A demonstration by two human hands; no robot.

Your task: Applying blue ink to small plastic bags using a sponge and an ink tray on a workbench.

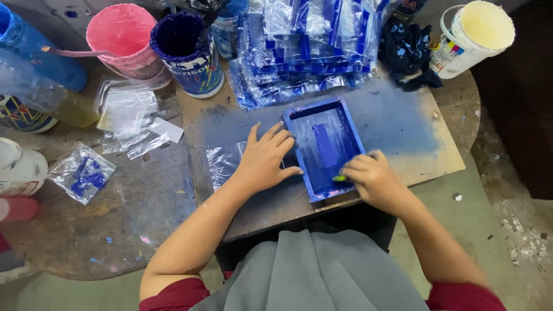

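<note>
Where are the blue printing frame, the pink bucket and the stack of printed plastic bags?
blue printing frame [325, 144]: head view, its inked mesh.
pink bucket [122, 29]: head view, its inside wall.
stack of printed plastic bags [299, 63]: head view, top of pile.

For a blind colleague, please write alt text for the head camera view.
A person's left hand lies flat beside a small blue printing frame on a paint-stained board, while the right hand draws a small green-tipped tool inside it. Behind lie printed plastic bags and paint pots in pink, blue and white.
</note>
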